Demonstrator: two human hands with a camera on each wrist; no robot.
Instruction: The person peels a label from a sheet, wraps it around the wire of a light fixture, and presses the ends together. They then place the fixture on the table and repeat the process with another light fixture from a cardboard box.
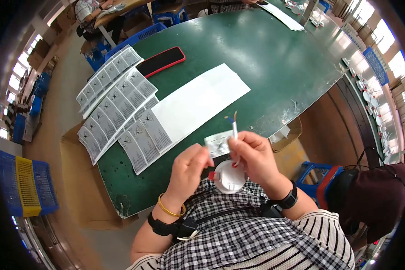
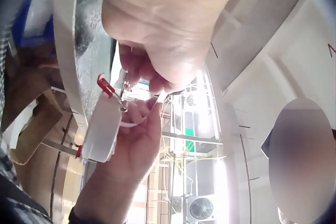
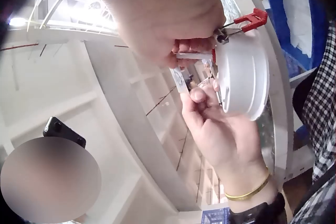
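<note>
Both hands work close in front of the apron. My left hand [image 1: 186,168] pinches the left edge of a small silver-grey printed label [image 1: 218,146]. With thumb and forefinger my right hand [image 1: 258,158] pinches the label's other end against a white cable [image 1: 235,129], whose bare coloured wire ends point up. The cable belongs to a round white lamp housing [image 1: 230,179], which hangs below the hands with its hollow side up. Red-tipped spring clips [image 3: 254,20] stick out from the housing's sides. In the left wrist view the housing [image 2: 101,136] shows edge-on beside the fingers.
Sheets of grey printed labels [image 1: 117,101] lie on the green table [image 1: 274,54], beside a white backing sheet [image 1: 202,101]. A phone in a red case [image 1: 163,61] lies behind them. An open carton [image 1: 289,135] stands right; blue-yellow crates [image 1: 26,184] stand left.
</note>
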